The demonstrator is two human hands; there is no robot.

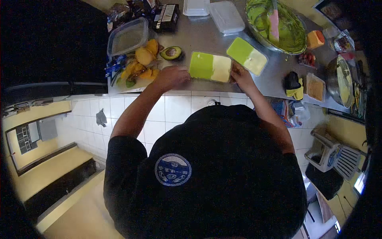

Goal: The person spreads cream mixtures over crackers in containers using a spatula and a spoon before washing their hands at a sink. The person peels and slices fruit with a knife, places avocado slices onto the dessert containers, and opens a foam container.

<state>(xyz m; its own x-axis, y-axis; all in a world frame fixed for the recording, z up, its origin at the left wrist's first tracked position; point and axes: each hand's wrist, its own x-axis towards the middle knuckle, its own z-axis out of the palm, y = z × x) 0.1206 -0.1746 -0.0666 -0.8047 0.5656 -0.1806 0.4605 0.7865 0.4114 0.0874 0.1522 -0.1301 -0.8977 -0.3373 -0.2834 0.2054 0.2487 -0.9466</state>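
Note:
A rectangular plastic tub (211, 67) sits near the counter's front edge, its top split between a green half and a pale cream half. At its left end, the curled fingers of my left hand (174, 78) meet the tub's edge. My right hand (241, 76) is closed around the opposite end. Just behind and to the right lies a second tub (247, 56) with the same two colours. An avocado half (171, 53) with a hollow where the pit was rests beyond my left hand. Yellow-orange fruit peels (144, 57) are heaped to its left.
A large bowl of green cream (292, 28) holding a pink spatula (273, 24) stands back right. White lidded containers (227, 16) and a clear tub (128, 36) are behind. A crumb-filled box (315, 87) and another bowl (342, 81) sit right. A plastic chair (346, 161) is on the floor.

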